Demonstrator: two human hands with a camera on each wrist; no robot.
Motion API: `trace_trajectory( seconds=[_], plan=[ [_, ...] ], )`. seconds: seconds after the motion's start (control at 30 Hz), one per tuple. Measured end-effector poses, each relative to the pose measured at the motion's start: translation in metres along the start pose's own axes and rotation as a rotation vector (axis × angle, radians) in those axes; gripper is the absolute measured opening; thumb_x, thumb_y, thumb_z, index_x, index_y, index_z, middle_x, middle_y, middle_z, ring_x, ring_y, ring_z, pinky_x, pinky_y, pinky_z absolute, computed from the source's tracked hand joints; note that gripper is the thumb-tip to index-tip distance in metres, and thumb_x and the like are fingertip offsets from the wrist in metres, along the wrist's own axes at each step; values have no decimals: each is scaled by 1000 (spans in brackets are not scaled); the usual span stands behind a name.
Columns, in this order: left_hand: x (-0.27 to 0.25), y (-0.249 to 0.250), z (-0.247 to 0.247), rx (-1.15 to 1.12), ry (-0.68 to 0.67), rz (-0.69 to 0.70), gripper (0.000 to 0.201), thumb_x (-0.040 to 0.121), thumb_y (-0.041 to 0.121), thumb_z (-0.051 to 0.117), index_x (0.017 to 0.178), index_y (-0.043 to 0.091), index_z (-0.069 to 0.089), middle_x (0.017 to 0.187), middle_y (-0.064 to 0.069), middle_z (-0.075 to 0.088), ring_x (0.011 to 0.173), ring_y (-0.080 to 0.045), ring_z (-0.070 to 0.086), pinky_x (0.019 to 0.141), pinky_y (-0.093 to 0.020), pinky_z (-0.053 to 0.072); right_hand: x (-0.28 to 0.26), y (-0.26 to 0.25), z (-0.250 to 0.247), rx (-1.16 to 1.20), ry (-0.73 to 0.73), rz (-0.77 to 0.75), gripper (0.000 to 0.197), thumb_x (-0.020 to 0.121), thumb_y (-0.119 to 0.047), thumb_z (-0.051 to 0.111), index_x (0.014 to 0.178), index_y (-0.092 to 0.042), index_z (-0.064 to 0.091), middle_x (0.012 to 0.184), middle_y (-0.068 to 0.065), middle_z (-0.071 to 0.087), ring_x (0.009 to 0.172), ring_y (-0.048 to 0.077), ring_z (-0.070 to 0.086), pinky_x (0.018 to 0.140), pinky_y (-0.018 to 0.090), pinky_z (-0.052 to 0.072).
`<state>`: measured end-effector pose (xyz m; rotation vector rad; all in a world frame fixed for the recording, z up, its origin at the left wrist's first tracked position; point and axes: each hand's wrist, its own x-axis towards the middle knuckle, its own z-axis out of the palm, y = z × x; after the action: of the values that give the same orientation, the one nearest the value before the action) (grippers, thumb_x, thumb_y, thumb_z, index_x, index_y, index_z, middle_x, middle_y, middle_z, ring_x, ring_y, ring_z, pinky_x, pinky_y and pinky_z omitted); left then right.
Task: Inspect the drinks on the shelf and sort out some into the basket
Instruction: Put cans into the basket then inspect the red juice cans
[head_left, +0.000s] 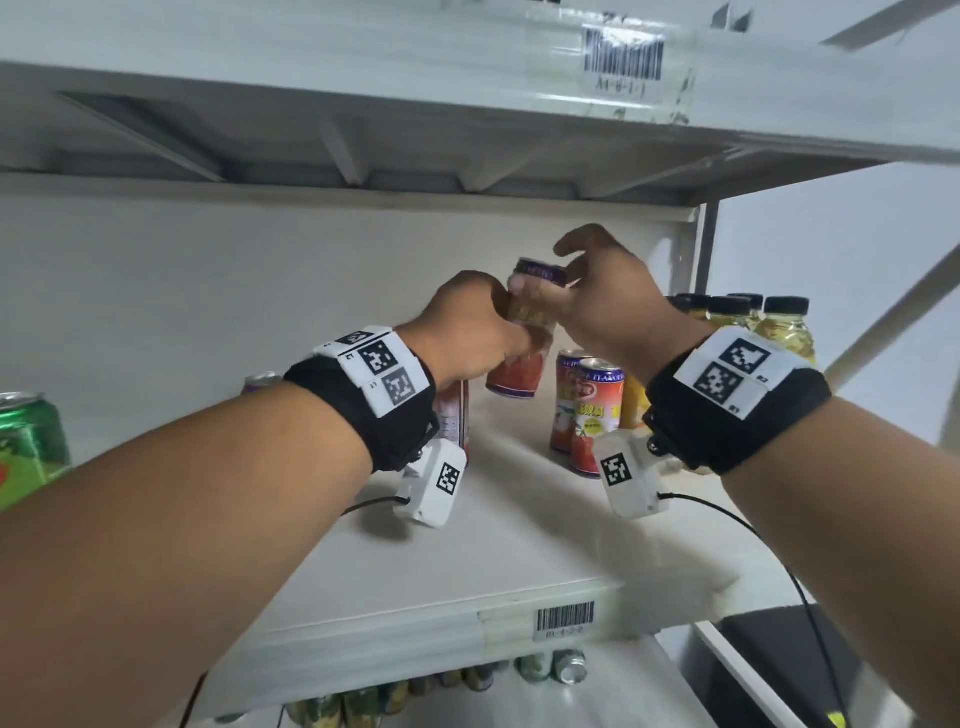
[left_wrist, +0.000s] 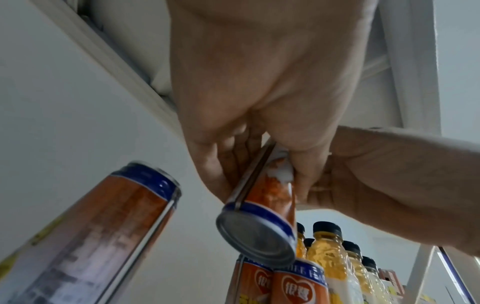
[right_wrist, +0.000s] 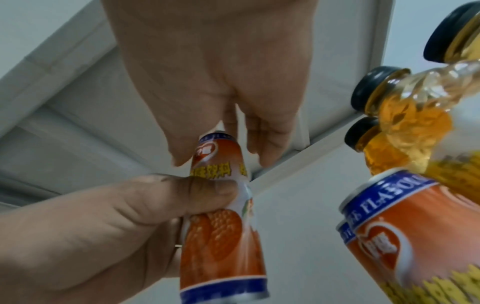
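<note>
Two hands hold one tall orange metal can (head_left: 524, 332) tilted, clear above the white shelf board (head_left: 467, 561), beneath the upper shelf. Left hand (head_left: 467, 332) grips its middle; right hand (head_left: 608, 301) pinches the top rim.

Shelf (head_left: 467, 545), middle of frame: carries all drinks listed below; a second shelf board (head_left: 363, 78) lies above it across the top of frame.
Held can (head_left: 524, 332): centre of frame, raised clear of the shelf, tilted, top end away from the camera; left hand (head_left: 467, 332) on its left side, right hand (head_left: 613, 306) on its upper right.
Two standing cans (head_left: 587, 415): directly below and right of the held can, touching each other.
Bottles (head_left: 769, 327): right of frame, grouped behind the right wrist.
Single can (head_left: 454, 421): behind the left wrist.
Can (head_left: 28, 447): left edge of frame.
Lower-shelf cans (head_left: 550, 670): bottom centre, beneath the shelf's front edge.
</note>
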<state>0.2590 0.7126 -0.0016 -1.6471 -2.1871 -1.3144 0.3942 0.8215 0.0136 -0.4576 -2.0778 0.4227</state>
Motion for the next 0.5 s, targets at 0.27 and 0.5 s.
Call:
trace_trajectory(
  seconds=[0.27,0.5],
  plan=[
    [-3,-3,10,-133,-112,-18,34,72,29,88,96,7,77,94,-9,82,94,-31,79,93,-51,65,-11,10,-3,283,-165,163,32,83,-41,85,97,-15,74,84,4,79,75,22,77,69,38,62],
    [0,-9,6,-101,-93,-8,44,65,42,97,91,13,80,90,-2,83,90,-24,81,92,-51,65,-11,4,3,291,-149,138,34,84,-40,83,105,-15,71,95,8,76,89,28,75,82,47,64]
  ],
)
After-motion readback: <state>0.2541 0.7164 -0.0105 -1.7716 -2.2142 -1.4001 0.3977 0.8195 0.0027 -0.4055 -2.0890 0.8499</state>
